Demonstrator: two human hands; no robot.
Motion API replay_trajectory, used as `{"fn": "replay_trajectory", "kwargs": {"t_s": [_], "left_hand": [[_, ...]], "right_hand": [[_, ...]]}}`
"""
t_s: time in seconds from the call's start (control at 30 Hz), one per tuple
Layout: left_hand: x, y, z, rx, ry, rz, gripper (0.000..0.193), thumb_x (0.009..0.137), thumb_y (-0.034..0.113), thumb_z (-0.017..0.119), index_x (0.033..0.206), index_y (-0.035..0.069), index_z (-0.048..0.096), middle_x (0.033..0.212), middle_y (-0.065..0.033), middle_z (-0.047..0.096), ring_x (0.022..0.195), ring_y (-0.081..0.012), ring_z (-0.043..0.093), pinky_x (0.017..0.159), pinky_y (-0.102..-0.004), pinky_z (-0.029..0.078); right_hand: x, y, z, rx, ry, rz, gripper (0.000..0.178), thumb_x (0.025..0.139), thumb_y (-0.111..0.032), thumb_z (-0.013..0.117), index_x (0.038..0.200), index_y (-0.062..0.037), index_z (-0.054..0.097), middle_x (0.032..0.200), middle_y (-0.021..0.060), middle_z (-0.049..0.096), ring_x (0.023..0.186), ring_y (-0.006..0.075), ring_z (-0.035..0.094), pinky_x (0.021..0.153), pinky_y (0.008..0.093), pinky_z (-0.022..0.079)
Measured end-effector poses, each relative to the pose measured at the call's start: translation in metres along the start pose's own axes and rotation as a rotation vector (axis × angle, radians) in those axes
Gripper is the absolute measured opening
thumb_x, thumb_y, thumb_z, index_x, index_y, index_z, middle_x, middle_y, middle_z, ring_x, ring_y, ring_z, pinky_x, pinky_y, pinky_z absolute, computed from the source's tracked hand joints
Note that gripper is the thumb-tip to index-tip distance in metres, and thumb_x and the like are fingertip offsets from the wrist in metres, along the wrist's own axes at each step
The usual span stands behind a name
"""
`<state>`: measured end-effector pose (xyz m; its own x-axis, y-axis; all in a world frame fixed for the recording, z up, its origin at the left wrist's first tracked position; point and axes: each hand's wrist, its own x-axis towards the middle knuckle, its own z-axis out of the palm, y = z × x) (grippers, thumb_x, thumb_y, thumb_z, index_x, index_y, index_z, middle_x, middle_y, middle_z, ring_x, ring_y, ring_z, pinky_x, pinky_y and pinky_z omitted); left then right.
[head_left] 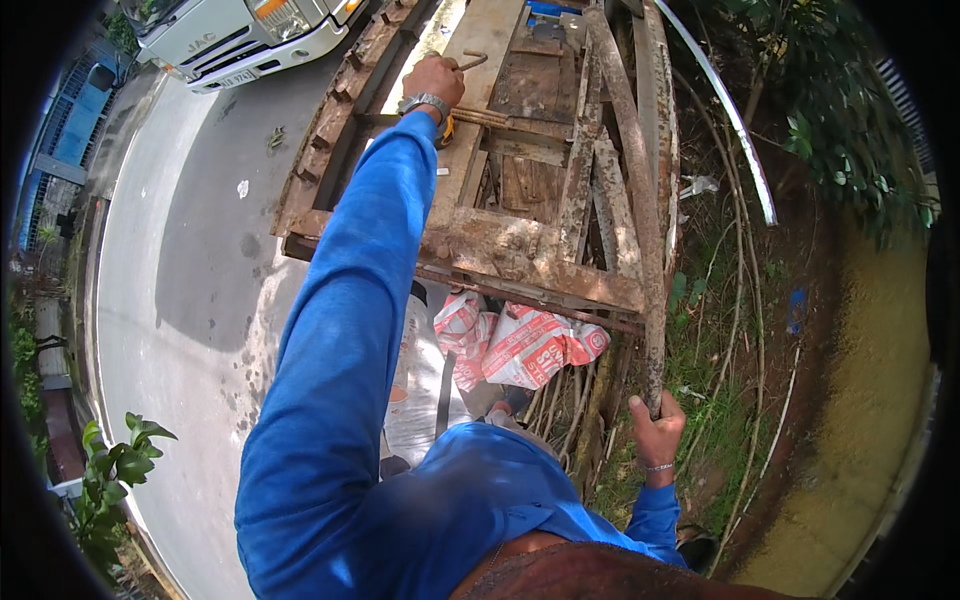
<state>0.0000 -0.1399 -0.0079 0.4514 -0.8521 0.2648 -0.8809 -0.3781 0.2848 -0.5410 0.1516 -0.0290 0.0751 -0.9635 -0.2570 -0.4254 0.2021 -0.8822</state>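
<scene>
My left hand reaches far forward over a rusty metal and wood bench and is closed around a short bent rusty rod, whose end sticks out to the right. A wristband circles that wrist. Just below it, a yellow object is partly hidden by my sleeve. My right hand, low at the right, wraps round the near end of a long rusty pipe. The pipe runs away from me along the bench's right side. Several thin rusty bars lie across the boards near my left wrist.
The bench frame has upright pegs along its left edge. Red-and-white sacks lie beneath its near edge. A white truck stands on the road at the far left. Plants, vines and a pale curved strip border the right side.
</scene>
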Motion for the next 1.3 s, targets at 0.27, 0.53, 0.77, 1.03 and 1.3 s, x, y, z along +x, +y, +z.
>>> {"fn": "replay_trajectory", "kwargs": {"t_s": [0.27, 0.53, 0.77, 1.03, 1.3], "left_hand": [[0.067, -0.035, 0.088, -0.110, -0.253, 0.109, 0.029, 0.085, 0.022, 0.072, 0.113, 0.013, 0.075, 0.128, -0.0136, 0.064, 0.120, -0.0385, 0.059, 0.100, -0.0461, 0.050], [-0.042, -0.078, -0.041, -0.413, 0.102, 0.287, 0.030, 0.082, 0.010, 0.067, 0.112, 0.010, 0.071, 0.120, -0.0165, 0.067, 0.105, -0.0331, 0.066, 0.091, -0.0412, 0.053], [-0.253, -0.096, -0.101, -0.554, 0.127, -0.010, 0.024, 0.080, -0.007, 0.064, 0.100, 0.004, 0.071, 0.113, -0.0128, 0.068, 0.105, -0.0283, 0.067, 0.088, -0.0367, 0.054], [-0.409, -0.060, -0.063, -0.377, 0.050, -0.375, 0.026, 0.073, -0.006, 0.069, 0.096, 0.006, 0.072, 0.111, -0.0123, 0.063, 0.106, -0.0314, 0.061, 0.090, -0.0404, 0.051], [-0.403, -0.057, -0.034, -0.306, 0.128, -0.328, 0.012, 0.071, 0.003, 0.071, 0.082, 0.007, 0.067, 0.103, -0.0099, 0.058, 0.103, -0.0323, 0.052, 0.089, -0.0466, 0.041]], "right_hand": [[0.120, -0.067, -0.018, -0.297, 0.060, -0.148, 0.037, 0.089, -0.032, 0.078, 0.098, 0.0022, 0.067, 0.077, 0.0017, 0.060, 0.072, 0.0114, 0.051, 0.064, 0.0308, 0.044], [0.320, -0.128, 0.025, -0.817, 0.250, -0.439, 0.054, 0.082, -0.044, 0.078, 0.114, -0.0017, 0.071, 0.090, 0.0195, 0.073, 0.083, 0.0322, 0.071, 0.075, 0.0431, 0.053], [0.465, -0.186, 0.101, -1.146, 0.285, -0.623, 0.048, 0.087, -0.049, 0.068, 0.122, -0.0170, 0.070, 0.112, 0.0147, 0.069, 0.109, 0.0336, 0.064, 0.092, 0.0519, 0.049], [0.498, -0.169, 0.115, -1.416, 0.293, -0.490, 0.048, 0.093, -0.047, 0.060, 0.136, -0.0253, 0.062, 0.137, 0.0107, 0.058, 0.129, 0.0337, 0.052, 0.105, 0.0625, 0.037], [0.505, -0.170, 0.111, -1.362, 0.207, -0.460, 0.059, 0.088, -0.049, 0.065, 0.139, -0.0185, 0.059, 0.136, 0.0141, 0.060, 0.129, 0.0355, 0.054, 0.104, 0.0629, 0.040]]}}
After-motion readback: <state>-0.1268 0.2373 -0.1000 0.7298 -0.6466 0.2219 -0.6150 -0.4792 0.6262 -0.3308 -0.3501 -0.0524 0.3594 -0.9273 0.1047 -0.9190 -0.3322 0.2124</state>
